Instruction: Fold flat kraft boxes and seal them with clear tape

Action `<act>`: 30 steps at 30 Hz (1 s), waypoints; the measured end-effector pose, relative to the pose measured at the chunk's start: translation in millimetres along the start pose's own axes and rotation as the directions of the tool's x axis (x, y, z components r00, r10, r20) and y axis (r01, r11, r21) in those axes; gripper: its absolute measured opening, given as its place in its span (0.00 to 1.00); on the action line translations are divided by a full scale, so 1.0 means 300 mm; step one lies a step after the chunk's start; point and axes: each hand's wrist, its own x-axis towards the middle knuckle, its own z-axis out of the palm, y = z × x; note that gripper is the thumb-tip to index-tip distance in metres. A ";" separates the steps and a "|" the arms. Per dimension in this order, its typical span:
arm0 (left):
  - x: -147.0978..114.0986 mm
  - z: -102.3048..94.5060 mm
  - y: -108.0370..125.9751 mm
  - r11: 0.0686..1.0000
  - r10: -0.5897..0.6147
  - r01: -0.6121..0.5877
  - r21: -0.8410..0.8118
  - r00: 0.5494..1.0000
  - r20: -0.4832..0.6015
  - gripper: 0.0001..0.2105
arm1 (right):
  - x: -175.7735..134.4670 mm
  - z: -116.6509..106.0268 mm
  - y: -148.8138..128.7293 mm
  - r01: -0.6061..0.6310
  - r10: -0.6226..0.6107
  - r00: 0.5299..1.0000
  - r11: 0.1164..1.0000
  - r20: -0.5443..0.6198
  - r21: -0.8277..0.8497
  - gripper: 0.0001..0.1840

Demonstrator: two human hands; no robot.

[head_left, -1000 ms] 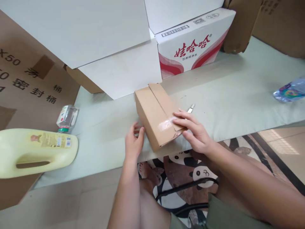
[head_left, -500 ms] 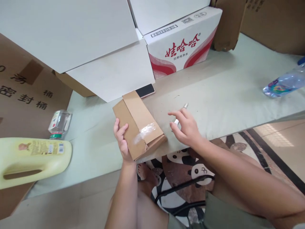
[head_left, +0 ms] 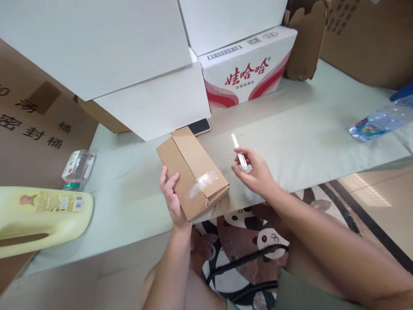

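Note:
My left hand grips a small brown cardboard box by its left side, with the thumb underneath or behind, out of sight. The box is tilted above the table, and a strip of clear tape crosses the flap seam near its lower end. To the right of the box, my right hand is closed on a slim white utility knife, held between thumb and fingers. Its far end points up and left, apart from the box; no blade can be made out.
A black phone lies behind the box, by stacked white cartons. A red-and-white carton stands at the back. Plastic bottles lie right and left; a yellow jug is at the left edge. The pale cloth-covered table ends near my legs.
My right hand has taken hold of the utility knife, which lay on the table beneath it, and raised it upright. The box in my left hand has shifted slightly right and down in view.

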 end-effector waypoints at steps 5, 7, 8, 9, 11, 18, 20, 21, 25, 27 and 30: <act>-0.006 -0.013 -0.016 1.000 -0.022 0.022 -0.001 0.999 0.027 0.20 | -0.005 0.005 -0.012 -0.050 0.058 0.996 0.994 -0.075 0.099 0.05; -0.004 -0.017 -0.020 1.000 -0.005 0.005 -0.003 0.999 0.042 0.21 | -0.005 0.007 -0.016 -0.070 0.081 0.993 0.989 -0.083 0.134 0.03; -0.003 -0.018 -0.021 1.000 0.001 -0.001 0.002 0.999 0.049 0.21 | -0.005 0.009 -0.020 -0.074 0.090 0.991 0.985 -0.096 0.155 0.03; -0.002 -0.019 -0.021 1.000 0.004 -0.004 0.008 0.999 0.053 0.21 | -0.006 0.010 -0.027 -0.074 0.095 0.989 0.981 -0.114 0.177 0.04; -0.003 -0.017 -0.020 1.000 0.001 -0.002 0.010 0.998 0.059 0.21 | -0.012 0.012 -0.050 -0.046 0.081 0.986 0.972 -0.146 0.228 0.06; -0.001 -0.012 -0.018 1.000 0.011 -0.011 0.014 0.998 0.059 0.20 | -0.051 0.018 -0.148 0.256 -0.257 0.966 0.930 -0.030 0.263 0.09; 0.002 -0.013 -0.015 0.999 0.004 -0.006 0.036 0.998 0.059 0.20 | -0.054 0.022 -0.153 0.257 -0.270 0.962 0.944 0.036 0.208 0.09; 0.003 -0.013 -0.013 0.999 0.001 -0.004 0.046 0.998 0.059 0.21 | -0.054 0.024 -0.153 0.244 -0.259 0.965 0.951 0.053 0.190 0.09; 0.006 -0.012 -0.006 0.998 -0.004 0.001 0.059 0.998 0.058 0.22 | -0.048 0.027 -0.157 0.196 -0.211 0.976 0.960 0.058 0.199 0.09; 0.006 -0.011 -0.005 0.998 -0.009 0.006 0.055 0.998 0.059 0.22 | -0.045 0.026 -0.165 0.192 -0.205 0.978 0.961 0.048 0.201 0.08; 0.005 -0.010 -0.006 0.999 -0.019 0.017 0.043 0.998 0.054 0.21 | -0.041 0.024 -0.176 0.182 -0.193 0.981 0.962 0.034 0.205 0.08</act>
